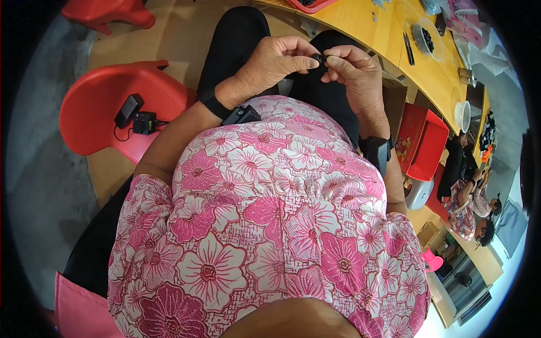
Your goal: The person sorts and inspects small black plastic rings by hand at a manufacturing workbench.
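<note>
Above my lap, my left hand (285,55) pinches a small black round part (319,58) between thumb and fingertips. My right hand (354,72) meets it from the other side, thumb and forefinger closed at the part's right edge. Its exact kind is too small to make out, and the fingertips cover some of it. Both hands are close together over my black trousers (234,48). Each wrist wears a black strap with a device, the left device (242,115) resting near my flowered top and the right one (376,153) on the inner forearm.
A yellow table (389,28) runs along the far right, bearing a clear tub of black parts (426,40), a black pen (408,49) and a white bowl (462,115). A red box (420,141) stands below it. Black devices (143,123) lie on a red chair (84,112). People sit farther right.
</note>
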